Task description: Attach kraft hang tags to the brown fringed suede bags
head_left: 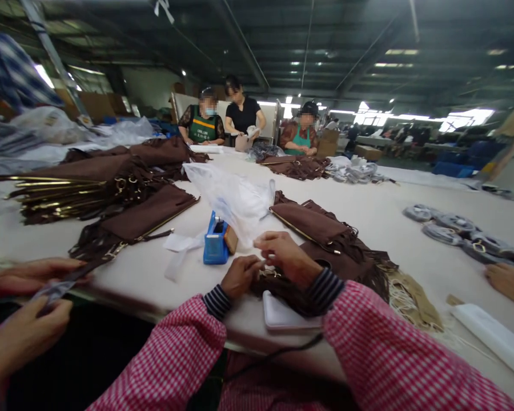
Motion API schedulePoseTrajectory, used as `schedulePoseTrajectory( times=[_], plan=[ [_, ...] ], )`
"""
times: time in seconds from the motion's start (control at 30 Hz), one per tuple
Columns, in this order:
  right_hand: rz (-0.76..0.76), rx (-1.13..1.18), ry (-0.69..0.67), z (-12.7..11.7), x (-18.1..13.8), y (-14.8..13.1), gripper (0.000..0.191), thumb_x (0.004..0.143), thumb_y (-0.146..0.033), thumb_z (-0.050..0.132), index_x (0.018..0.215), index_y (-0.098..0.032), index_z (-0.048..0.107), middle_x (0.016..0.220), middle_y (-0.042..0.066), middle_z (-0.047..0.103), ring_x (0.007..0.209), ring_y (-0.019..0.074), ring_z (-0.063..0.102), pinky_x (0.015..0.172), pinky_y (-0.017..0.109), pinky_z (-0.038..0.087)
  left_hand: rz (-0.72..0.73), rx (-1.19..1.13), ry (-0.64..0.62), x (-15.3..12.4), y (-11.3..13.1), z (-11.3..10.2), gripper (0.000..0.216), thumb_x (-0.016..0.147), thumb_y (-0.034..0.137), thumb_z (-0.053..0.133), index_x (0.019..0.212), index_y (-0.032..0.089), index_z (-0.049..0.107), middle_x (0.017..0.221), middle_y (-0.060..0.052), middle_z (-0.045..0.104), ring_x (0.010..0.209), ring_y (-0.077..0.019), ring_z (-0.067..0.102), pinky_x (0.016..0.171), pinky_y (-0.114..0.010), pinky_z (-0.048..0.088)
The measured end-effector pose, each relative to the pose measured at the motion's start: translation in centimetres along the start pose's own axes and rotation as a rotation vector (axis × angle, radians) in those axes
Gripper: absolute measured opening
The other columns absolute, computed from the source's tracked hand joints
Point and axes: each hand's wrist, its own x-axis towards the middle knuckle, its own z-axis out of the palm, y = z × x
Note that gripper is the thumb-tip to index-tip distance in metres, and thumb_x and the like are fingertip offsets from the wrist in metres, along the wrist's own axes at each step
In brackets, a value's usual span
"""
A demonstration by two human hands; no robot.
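My left hand (240, 275) and my right hand (285, 257) meet over a brown fringed bag (351, 262) at the table's near edge. Both hands are closed, pinching a small gold metal fitting (269, 273) on the bag between them. My sleeves are red-and-white checked with striped cuffs. A second brown bag (312, 224) lies just behind the first. A white phone-like slab (285, 315) lies under my right wrist. A blue tape dispenser (216, 241) stands just left of my hands.
Piles of brown fringed bags (111, 182) cover the left of the white table (381, 200). A clear plastic bag (233, 194) lies behind the dispenser. Grey coils (449, 225) lie right. Another person's hands (25, 302) work at left; another hand (509, 282) at right. Three people stand at the far end.
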Motion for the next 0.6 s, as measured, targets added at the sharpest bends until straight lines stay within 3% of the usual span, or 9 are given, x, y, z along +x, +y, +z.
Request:
schedulePoseTrajectory(
  times=[0.07, 0.17, 0.27, 0.4, 0.6],
  plan=[
    [0.125, 0.027, -0.101, -3.8, -0.2, 0.3, 0.027, 0.067, -0.027, 0.078, 0.069, -0.017, 0.053, 0.051, -0.009, 0.044, 0.042, 0.0042, 0.036, 0.039, 0.015, 0.024, -0.044, -0.07, -0.055, 1.3, -0.7, 0.9, 0.034, 0.097, 0.04, 0.055, 0.087, 0.01, 0.068, 0.064, 0.0, 0.061, 0.054, -0.0097, 0.051, 0.053, -0.022, 0.042],
    [0.254, 0.005, -0.168, -6.7, -0.4, 1.3, 0.023, 0.071, -0.024, 0.073, 0.073, -0.018, 0.052, 0.051, -0.011, 0.04, 0.038, 0.0025, 0.029, 0.037, 0.015, 0.015, -0.127, -0.183, -0.122, 1.9, -0.8, 0.6, 0.035, 0.086, 0.043, 0.056, 0.08, 0.01, 0.067, 0.051, 0.002, 0.055, 0.041, -0.0068, 0.036, 0.044, -0.021, 0.024],
    [0.307, -0.027, -0.19, -6.1, -0.2, 2.1, 0.014, 0.076, -0.019, 0.067, 0.073, -0.017, 0.053, 0.05, -0.01, 0.042, 0.036, 0.0024, 0.028, 0.036, 0.015, 0.013, -0.184, -0.196, -0.144, 1.9, 0.0, 0.0, 0.034, 0.079, 0.045, 0.059, 0.078, 0.011, 0.066, 0.05, 0.002, 0.055, 0.039, -0.0068, 0.035, 0.043, -0.021, 0.022],
    [0.373, -0.095, -0.096, -4.3, 0.2, 2.2, 0.016, 0.08, -0.014, 0.061, 0.068, -0.017, 0.05, 0.048, -0.009, 0.042, 0.034, 0.0023, 0.027, 0.034, 0.015, 0.013, -0.206, -0.171, -0.141, 1.8, 0.6, 0.1, 0.034, 0.078, 0.046, 0.058, 0.071, 0.013, 0.063, 0.05, 0.001, 0.054, 0.04, -0.0071, 0.035, 0.043, -0.022, 0.021],
    [0.47, -0.224, -0.05, -4.2, 0.5, 2.0, 0.026, 0.086, -0.012, 0.056, 0.061, -0.015, 0.05, 0.047, -0.007, 0.043, 0.033, 0.0024, 0.03, 0.032, 0.015, 0.016, -0.131, -0.082, -0.105, 1.3, 0.5, 0.3, 0.034, 0.085, 0.041, 0.052, 0.064, 0.015, 0.06, 0.051, 0.001, 0.053, 0.043, -0.0082, 0.035, 0.046, -0.022, 0.023]
  ],
)
